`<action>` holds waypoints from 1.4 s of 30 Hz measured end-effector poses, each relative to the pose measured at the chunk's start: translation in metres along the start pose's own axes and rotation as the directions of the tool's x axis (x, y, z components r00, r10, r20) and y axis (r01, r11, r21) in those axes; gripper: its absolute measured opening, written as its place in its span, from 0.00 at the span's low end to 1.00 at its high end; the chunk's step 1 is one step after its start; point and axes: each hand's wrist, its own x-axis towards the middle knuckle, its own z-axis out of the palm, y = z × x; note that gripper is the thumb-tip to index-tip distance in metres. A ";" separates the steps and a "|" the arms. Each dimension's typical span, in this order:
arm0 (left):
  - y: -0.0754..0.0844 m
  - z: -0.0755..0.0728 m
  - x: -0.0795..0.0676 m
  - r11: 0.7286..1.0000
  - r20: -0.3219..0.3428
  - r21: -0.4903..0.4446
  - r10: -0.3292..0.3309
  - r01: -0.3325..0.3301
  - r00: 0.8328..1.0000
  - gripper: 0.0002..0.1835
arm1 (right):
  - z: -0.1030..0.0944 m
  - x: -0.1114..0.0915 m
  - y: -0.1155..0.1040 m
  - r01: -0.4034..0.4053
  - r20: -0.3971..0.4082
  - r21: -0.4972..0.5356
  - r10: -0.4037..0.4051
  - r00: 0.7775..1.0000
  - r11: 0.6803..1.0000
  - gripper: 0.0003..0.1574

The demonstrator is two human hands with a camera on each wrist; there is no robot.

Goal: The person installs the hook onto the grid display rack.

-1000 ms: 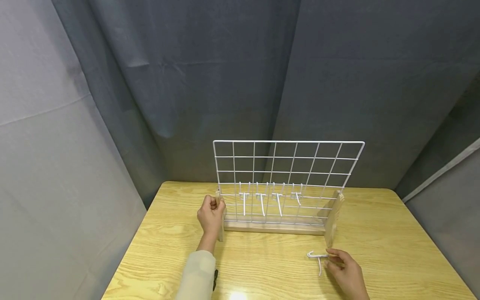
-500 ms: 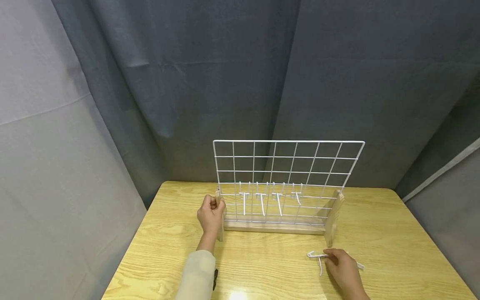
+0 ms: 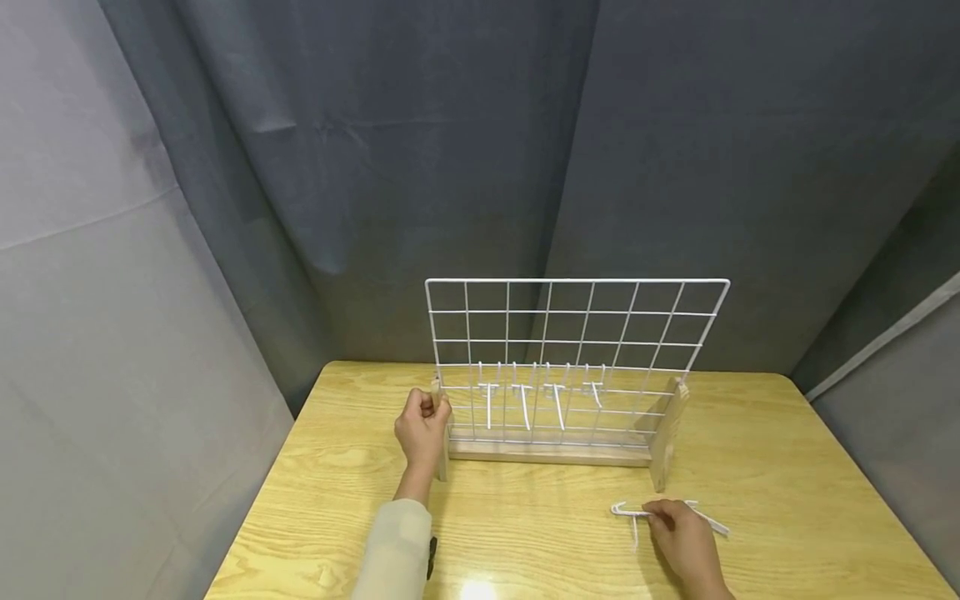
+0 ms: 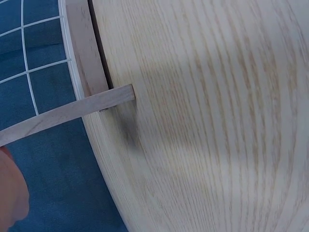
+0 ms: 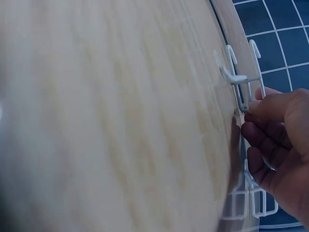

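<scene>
My left hand (image 3: pixel 420 429) grips the top of the left wooden upright (image 3: pixel 442 467) of a display stand; in the left wrist view that upright (image 4: pixel 72 111) crosses near the fingers. A white wire grid (image 3: pixel 551 312) leans back in the stand. Several white wire hooks (image 3: pixel 489 408) hang on it in a row. In front of the right upright (image 3: pixel 663 442), my right hand (image 3: pixel 686 542) pinches one end of another white hook (image 3: pixel 627 511), whose curled ends show in the right wrist view (image 5: pixel 236 78). A further hook (image 3: pixel 717 527) lies beyond this hand, partly hidden.
The stand's wooden base bar (image 3: pixel 551 455) joins the two uprights on the wood-grain table (image 3: pixel 337 500). Dark grey curtain (image 3: pixel 375 167) hangs behind, with paler cloth (image 3: pixel 112 375) at the left. The table's back edge runs just behind the grid.
My right hand has closed its fingers on the hook and shifted slightly left with it. The further hook beyond it has come into sight. My left hand stays on the upright.
</scene>
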 end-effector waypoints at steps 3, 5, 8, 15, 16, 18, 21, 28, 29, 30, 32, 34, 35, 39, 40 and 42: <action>0.001 0.000 -0.001 1.000 -0.001 -0.005 -0.008 0.008 1.000 0.08 | 0.002 0.003 -0.001 -0.009 0.003 0.002 0.009 1.000 1.000 0.09; 0.001 0.001 -0.001 1.000 -0.001 -0.007 -0.010 0.010 1.000 0.08 | 0.003 0.005 -0.001 -0.041 0.022 0.006 0.041 0.999 0.999 0.08; 0.001 0.001 -0.001 1.000 -0.003 -0.002 -0.011 0.011 1.000 0.09 | 0.004 0.006 -0.003 -0.100 0.031 0.014 0.099 0.995 0.995 0.10; 0.002 0.001 -0.001 1.000 -0.004 -0.001 -0.016 0.016 1.000 0.08 | 0.006 -0.005 -0.013 -0.244 -0.034 0.088 0.248 0.968 0.966 0.19; 0.002 0.001 -0.002 1.000 -0.004 -0.001 -0.018 0.018 1.000 0.08 | 0.007 -0.008 -0.014 -0.272 -0.051 0.097 0.277 0.959 0.957 0.19; 0.002 0.000 -0.002 1.000 -0.004 -0.003 -0.022 0.022 1.000 0.08 | 0.008 -0.013 -0.017 -0.323 -0.071 0.123 0.333 0.940 0.938 0.18; 0.002 0.000 -0.003 1.000 -0.011 0.000 -0.011 0.011 1.000 0.08 | 0.010 -0.019 -0.023 -0.368 -0.094 0.155 0.385 0.918 0.917 0.18; 0.002 0.002 -0.004 1.000 -0.021 -0.002 -0.013 0.013 1.000 0.08 | 0.014 -0.032 -0.036 -0.477 -0.023 0.207 0.491 0.871 0.854 0.30; 0.002 0.002 -0.004 1.000 -0.019 -0.004 -0.014 0.014 1.000 0.08 | 0.015 -0.034 -0.036 -0.491 -0.012 0.216 0.505 0.863 0.844 0.33; 0.002 0.002 -0.005 1.000 -0.017 -0.005 -0.015 0.015 1.000 0.08 | 0.016 -0.036 -0.036 -0.503 -0.006 0.230 0.518 0.855 0.833 0.35; 0.002 0.003 -0.004 1.000 -0.015 -0.007 -0.014 0.014 1.000 0.08 | 0.018 -0.039 -0.035 -0.524 0.013 0.265 0.540 0.841 0.810 0.39; 0.002 0.003 -0.004 1.000 -0.018 -0.004 -0.007 0.007 1.000 0.07 | 0.020 -0.041 -0.034 -0.534 0.030 0.281 0.549 0.835 0.797 0.42; 0.002 0.003 -0.004 1.000 -0.021 -0.005 -0.006 0.006 1.000 0.07 | 0.021 -0.042 -0.033 -0.531 0.032 0.278 0.545 0.838 0.800 0.42; 0.004 0.002 -0.002 1.000 -0.025 -0.006 -0.008 0.007 1.000 0.07 | 0.025 -0.040 -0.033 -0.474 -0.002 0.218 0.487 0.874 0.853 0.39; 0.004 0.001 -0.001 1.000 -0.022 -0.009 -0.012 0.012 1.000 0.07 | 0.026 -0.040 -0.033 -0.454 -0.017 0.199 0.466 0.885 0.869 0.37; 0.005 0.001 -0.001 1.000 -0.013 -0.010 -0.020 0.019 1.000 0.07 | 0.026 -0.039 -0.034 -0.429 -0.037 0.177 0.442 0.896 0.886 0.36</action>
